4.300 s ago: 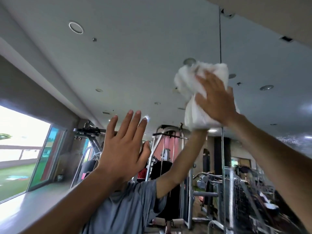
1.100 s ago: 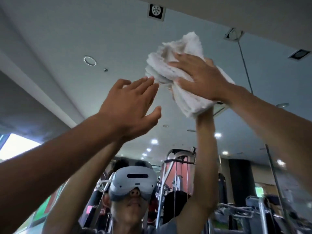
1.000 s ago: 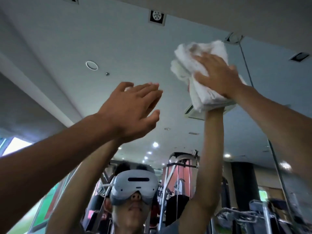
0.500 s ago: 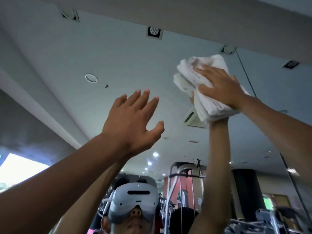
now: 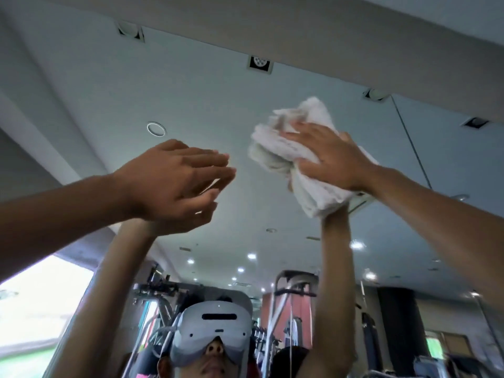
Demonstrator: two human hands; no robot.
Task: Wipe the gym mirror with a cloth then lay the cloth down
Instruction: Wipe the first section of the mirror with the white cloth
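Observation:
The gym mirror (image 5: 191,91) fills the view in front of me and reflects the ceiling, the gym and my raised arms. A bunched white cloth (image 5: 275,156) is pressed flat against the upper part of the glass under my right hand (image 5: 330,159). My left hand (image 5: 174,184) is raised at the mirror to the left of the cloth, empty, fingers stretched out and pointing right. It looks blurred. A small gap separates its fingertips from the cloth.
The mirror's top edge meets a beige wall band (image 5: 354,36) just above the cloth. A vertical seam (image 5: 409,140) between mirror panels runs to the right of my right hand. Weight machines (image 5: 291,309) and a bright window (image 5: 41,304) show in the reflection below.
My right hand has slid the cloth left and slightly down across the top of the glass. My left hand has turned from fingers-up to fingers pointing right, toward the cloth.

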